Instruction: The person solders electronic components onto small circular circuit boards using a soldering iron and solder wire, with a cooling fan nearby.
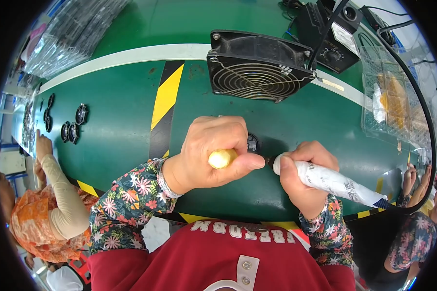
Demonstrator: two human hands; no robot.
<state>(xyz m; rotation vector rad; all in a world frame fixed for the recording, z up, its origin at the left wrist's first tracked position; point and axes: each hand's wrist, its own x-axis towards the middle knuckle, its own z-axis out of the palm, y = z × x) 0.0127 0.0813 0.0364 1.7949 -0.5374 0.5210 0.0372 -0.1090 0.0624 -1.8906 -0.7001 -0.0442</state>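
My left hand (206, 143) is closed around a yellow rod-like thing (222, 158), of which only the rounded end shows. In my right hand (303, 191) is a soldering iron (342, 185), its handle wrapped in white printed film and its cable leaving at the lower right. The iron's tip side points left, close to my left thumb; the very tip is hard to make out. Just beyond the left hand, a small black round part (252, 142) lies on the green table (218, 201), half hidden by the fingers.
A black fan (257, 80) stands ahead, with a black soldering station (331, 56) behind it. Clear plastic trays (393, 99) are at the right. Several black round parts (70, 132) lie on the left, near a co-worker's hand (43, 145). The iron's cable (429, 140) arcs along the right.
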